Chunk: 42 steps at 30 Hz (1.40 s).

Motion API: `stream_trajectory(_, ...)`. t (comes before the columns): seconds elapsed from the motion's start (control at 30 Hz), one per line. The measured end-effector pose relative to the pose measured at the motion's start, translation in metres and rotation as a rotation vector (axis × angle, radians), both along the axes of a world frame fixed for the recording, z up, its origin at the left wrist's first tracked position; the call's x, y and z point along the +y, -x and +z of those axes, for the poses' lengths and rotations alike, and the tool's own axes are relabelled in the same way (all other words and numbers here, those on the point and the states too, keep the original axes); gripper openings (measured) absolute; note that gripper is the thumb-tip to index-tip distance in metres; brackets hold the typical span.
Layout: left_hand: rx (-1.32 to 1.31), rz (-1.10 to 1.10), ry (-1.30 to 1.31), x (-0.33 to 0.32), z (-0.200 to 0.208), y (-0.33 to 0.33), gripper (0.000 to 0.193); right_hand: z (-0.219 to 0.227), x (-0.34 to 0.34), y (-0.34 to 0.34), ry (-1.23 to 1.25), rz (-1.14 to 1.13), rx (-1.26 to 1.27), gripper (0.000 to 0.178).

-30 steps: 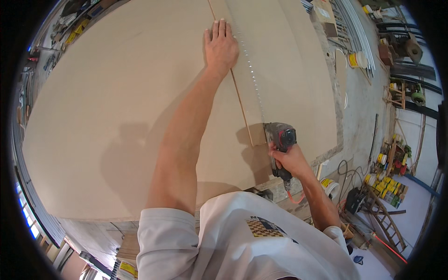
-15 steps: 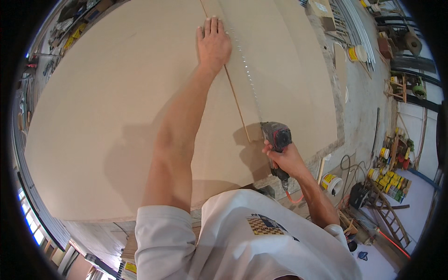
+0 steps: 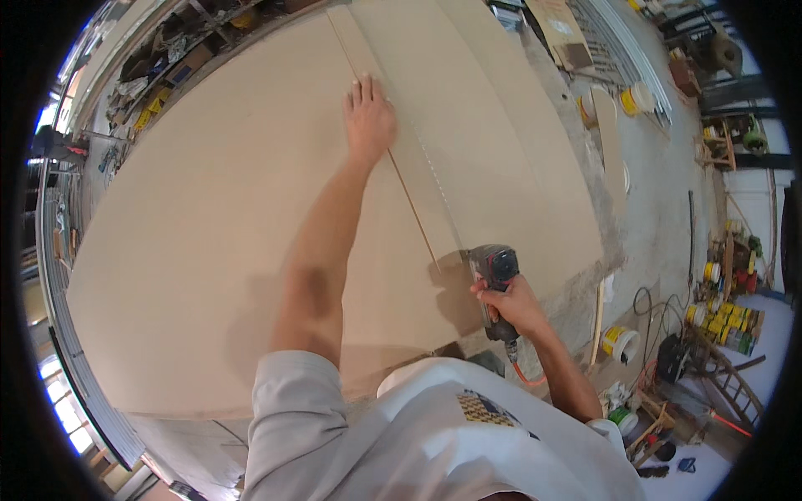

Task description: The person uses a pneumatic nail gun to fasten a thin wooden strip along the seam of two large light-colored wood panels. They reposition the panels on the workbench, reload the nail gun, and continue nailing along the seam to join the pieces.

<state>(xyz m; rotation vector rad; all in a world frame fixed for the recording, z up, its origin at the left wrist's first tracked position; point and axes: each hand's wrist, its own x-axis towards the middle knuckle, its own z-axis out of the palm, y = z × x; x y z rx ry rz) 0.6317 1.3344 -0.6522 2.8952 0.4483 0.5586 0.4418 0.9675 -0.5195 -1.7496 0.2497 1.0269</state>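
Observation:
A narrow flat strip (image 3: pixel 424 194) lies lengthwise on a large beige board (image 3: pixel 209 209), with a row of small bright spots by its right edge. My left hand (image 3: pixel 370 121) presses flat on the strip's farther part, fingers stretched out and holding nothing. At the near end, my right hand (image 3: pixel 514 302) is closed around the handle of a dark nail gun (image 3: pixel 494 263) with an orange air hose (image 3: pixel 528 377) at its base. The gun's head sits over the strip's near right corner. Its tip is hidden, so contact cannot be made out.
The board's near edge runs just in front of my body. Right of the board, a white bucket (image 3: pixel 621 344) stands on the floor near a wooden stick (image 3: pixel 598 321) and loose black cables. Farther right are a wooden ladder (image 3: pixel 727 376) and stacked yellow cans (image 3: pixel 727 326).
The whole view has shifted, so the board appears lower and more of its far end shows. Both hands keep about the same places on the strip, and the nail gun stays in my right hand.

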Motion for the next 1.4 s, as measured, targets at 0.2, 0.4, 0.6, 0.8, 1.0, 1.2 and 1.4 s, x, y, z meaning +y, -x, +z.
stream_trajectory(0.2,0.064,-0.003,0.082,0.001,-0.006,0.002,0.064,0.019,-0.052,0.034,-0.024,-0.149,0.017,0.018)
stream_trajectory(0.4,0.079,-0.014,0.113,-0.009,-0.001,0.008,0.075,0.034,-0.079,0.053,-0.050,-0.277,0.005,0.016)
stream_trajectory(0.6,0.056,0.010,0.139,-0.070,0.003,0.065,0.078,0.037,-0.098,0.054,-0.105,-0.283,-0.056,0.022)
stream_trajectory(0.8,0.097,0.049,0.163,-0.186,0.012,0.159,0.070,0.042,-0.132,0.060,-0.194,-0.347,-0.072,0.027)
stream_trajectory(1.0,0.202,0.012,0.261,-0.255,0.029,0.252,0.074,0.040,-0.133,0.061,-0.204,-0.383,-0.126,0.021)
stream_trajectory(1.2,0.077,-0.017,0.432,-0.247,0.038,0.246,0.081,0.025,-0.151,0.068,-0.192,-0.357,-0.070,0.043)
stream_trajectory(1.4,0.074,0.020,0.246,-0.174,0.026,0.164,0.074,0.035,-0.145,0.072,-0.215,-0.392,-0.058,0.033)
